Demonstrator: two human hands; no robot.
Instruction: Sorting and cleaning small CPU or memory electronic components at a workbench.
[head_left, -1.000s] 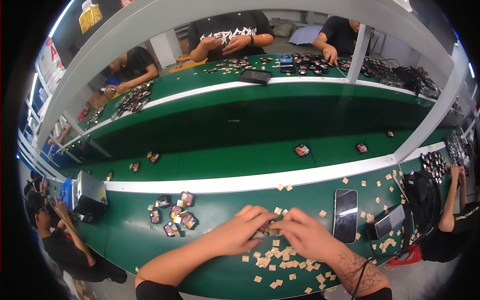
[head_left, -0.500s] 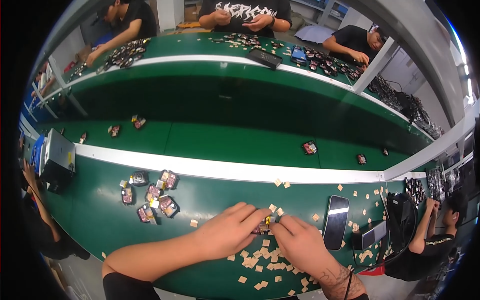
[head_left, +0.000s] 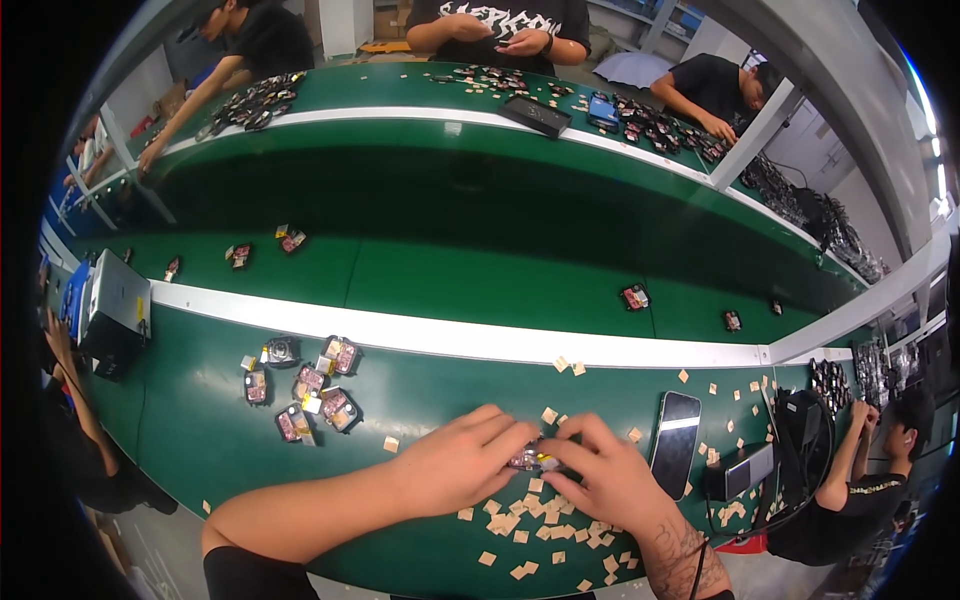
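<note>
The person's left hand (head_left: 462,462) grasps a small reddish-dark module (head_left: 526,459) between both hands over the green table (head_left: 200,430). The right hand (head_left: 600,478) brings its fingertips to the module's yellow-and-silver end; whether they pinch cannot be told. Its markings are unreadably small. Tan squares (head_left: 559,558) lie nearby, similar modules (head_left: 341,411) leftward. Opposite, jagged white lettering (head_left: 515,18) crosses a black shirt (head_left: 490,60).

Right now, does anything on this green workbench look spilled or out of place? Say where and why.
The beige squares look spilled: they lie loose at uneven angles, some overlapping, near the left hand and right hand and around the phone. That may be deliberate.
</note>
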